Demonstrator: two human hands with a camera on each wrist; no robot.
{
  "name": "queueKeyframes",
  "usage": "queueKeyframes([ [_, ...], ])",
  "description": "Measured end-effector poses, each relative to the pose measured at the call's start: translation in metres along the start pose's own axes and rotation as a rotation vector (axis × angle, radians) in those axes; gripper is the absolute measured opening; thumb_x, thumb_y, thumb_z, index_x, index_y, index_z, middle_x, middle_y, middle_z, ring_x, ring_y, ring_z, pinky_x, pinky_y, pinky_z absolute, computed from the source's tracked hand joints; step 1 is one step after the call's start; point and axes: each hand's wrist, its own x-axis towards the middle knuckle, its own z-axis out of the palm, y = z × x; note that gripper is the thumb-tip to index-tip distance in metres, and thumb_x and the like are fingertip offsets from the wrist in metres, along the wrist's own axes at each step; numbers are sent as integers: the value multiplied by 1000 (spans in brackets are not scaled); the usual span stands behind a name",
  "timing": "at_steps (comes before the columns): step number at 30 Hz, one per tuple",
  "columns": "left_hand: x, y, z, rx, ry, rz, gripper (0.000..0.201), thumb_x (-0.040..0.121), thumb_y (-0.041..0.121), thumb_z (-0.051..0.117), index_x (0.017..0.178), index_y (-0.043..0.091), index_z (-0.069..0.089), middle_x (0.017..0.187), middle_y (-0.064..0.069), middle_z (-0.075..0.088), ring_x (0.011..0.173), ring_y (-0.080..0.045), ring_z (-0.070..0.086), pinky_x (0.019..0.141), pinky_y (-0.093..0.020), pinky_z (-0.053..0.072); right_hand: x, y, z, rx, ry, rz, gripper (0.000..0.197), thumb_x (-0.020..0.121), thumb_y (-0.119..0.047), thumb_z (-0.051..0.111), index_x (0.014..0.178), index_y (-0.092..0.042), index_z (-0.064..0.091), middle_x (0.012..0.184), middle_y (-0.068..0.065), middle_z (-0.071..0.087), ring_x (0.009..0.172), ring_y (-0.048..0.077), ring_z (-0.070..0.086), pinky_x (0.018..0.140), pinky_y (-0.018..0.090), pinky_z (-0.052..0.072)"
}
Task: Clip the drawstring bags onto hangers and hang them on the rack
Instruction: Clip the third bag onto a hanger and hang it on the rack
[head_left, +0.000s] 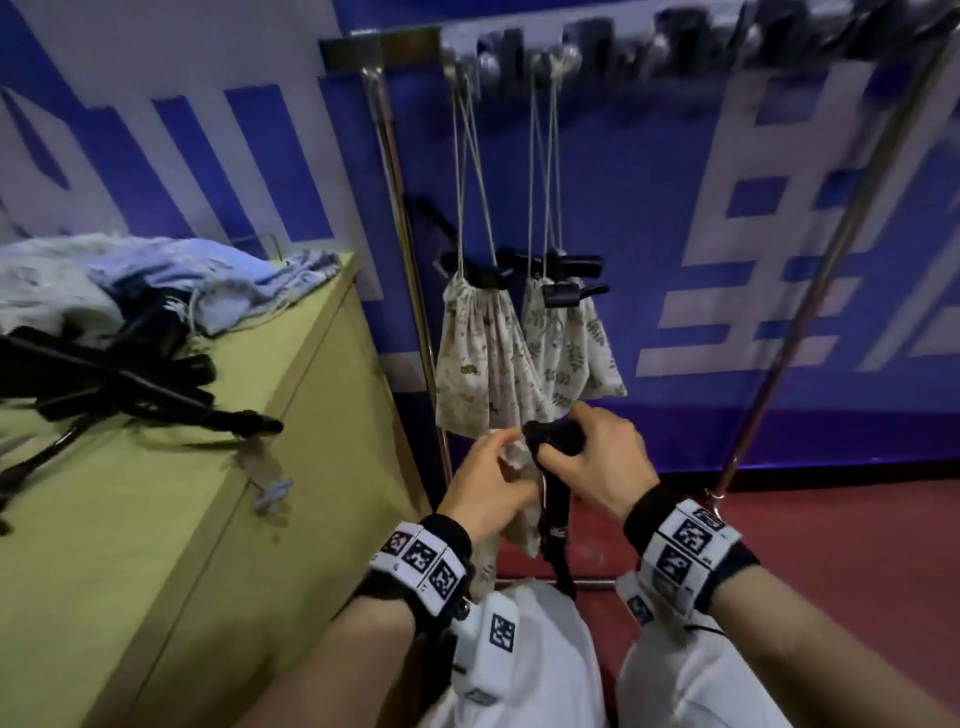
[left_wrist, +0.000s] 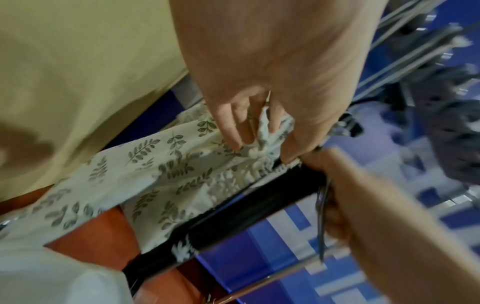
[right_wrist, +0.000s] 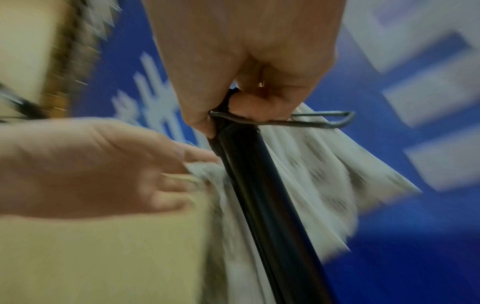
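left hand (head_left: 485, 488): my fingers are pinching the gathered mouth of the leaf-print bag (left_wrist: 155, 176), right up against the hanger.
right hand (head_left: 597, 457): wrapped tight around the clip end of the black hanger (head_left: 555, 519), thumb pressing on it.
only the left wrist view shows: the green leaf print nice and sharp, and the bag's puckered top edge lying along the hanger bar.
only the right wrist view shows: the clip's wire loop (right_wrist: 322, 119) poking out past my fingers. Pretty blurry otherwise.
only the head view shows: the rack (head_left: 410, 249) and the cabinet (head_left: 218, 493) to my left.
count: two bags (head_left: 480, 358) hanging from the rack by their strings, one in my hands, plus a tangle of spare hangers (head_left: 104, 384) on the cabinet that I can't count.
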Motion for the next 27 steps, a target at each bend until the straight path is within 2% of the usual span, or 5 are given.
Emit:
queueKeyframes([
  [4,-15,12,6,54,89,132,52,65,41,71,113,26,59,111,-1,68,104,-17,65,87,-44,55,-12,-51,-36,95,87,-191,34,72,-35,69,70,-14,42,63,-2,49,57,14,44,49,30,31],
  [8,-34,39,-17,121,310,267,19,79,17,63,98,13,67,83,9,63,79,-8,60,65,-13,49,-22,-86,-54,35,87,-291,31,74,-39,67,79,-18,45,71,-5,52,62,13,47,54,27,31],
  [12,-42,46,-38,22,378,201,26,80,23,70,104,15,65,91,6,64,88,-12,62,74,-24,52,-19,-94,-76,35,-19,-231,88,81,-50,65,151,-28,17,119,4,57,103,21,58,80,28,45],
  [22,-53,74,-81,-233,445,205,20,82,33,72,90,16,66,88,2,71,82,-12,67,71,-26,52,-24,-54,-31,128,-517,-87,70,84,-16,69,145,-18,35,139,-2,43,123,14,46,98,23,41],
  [27,-51,86,-81,-274,327,253,30,80,33,72,104,16,68,96,5,73,91,-9,68,78,-25,53,-14,-56,-4,338,-394,-85,46,90,-17,63,132,-18,46,120,4,63,106,18,62,92,37,51],
])
